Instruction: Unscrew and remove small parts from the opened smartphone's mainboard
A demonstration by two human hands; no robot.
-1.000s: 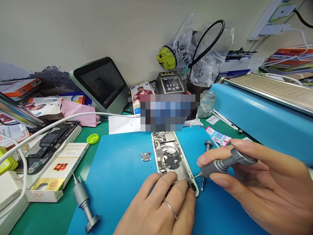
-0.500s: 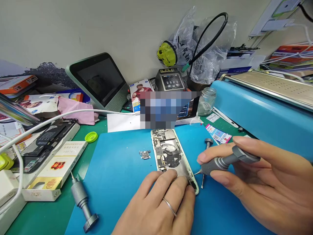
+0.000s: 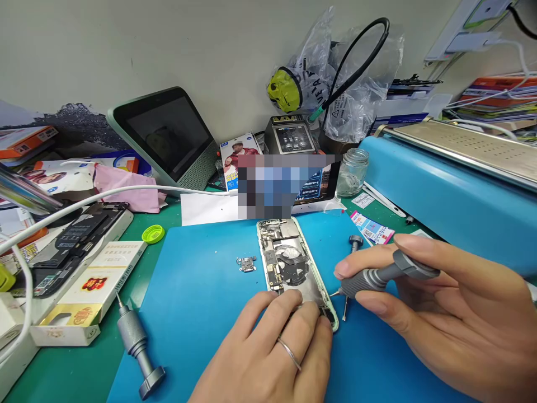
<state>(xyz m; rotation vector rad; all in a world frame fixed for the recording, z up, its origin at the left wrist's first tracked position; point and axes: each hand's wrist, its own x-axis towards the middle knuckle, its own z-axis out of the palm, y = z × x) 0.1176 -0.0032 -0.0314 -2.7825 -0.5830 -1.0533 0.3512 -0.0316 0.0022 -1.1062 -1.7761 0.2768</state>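
An opened smartphone housing [image 3: 293,268] lies on the blue work mat, with its inner parts exposed. Across its lower end rests my left hand [image 3: 272,347], fingers bent and pressed on it; the fingertips and whatever is under them are hidden. My right hand [image 3: 444,302] pinches a grey precision screwdriver [image 3: 369,279], its handle slanting up to the right. The driver's thin tip is at the housing's right edge; whether it touches cannot be made out. A small circuit board [image 3: 246,263] lies left of the housing. Behind the held driver sits another screwdriver [image 3: 356,242], partly covered.
A further grey screwdriver [image 3: 137,347] lies at the mat's left edge. Beyond it are a white-and-gold box [image 3: 94,291], a green cap [image 3: 153,234] and another opened phone [image 3: 75,246]. Behind stand a screen device [image 3: 168,134], a glass jar [image 3: 353,170] and a blue machine [image 3: 423,190].
The whole view has shifted slightly, so things appear a little further left. Both hands keep about the same pose, with the screwdriver still beside the housing.
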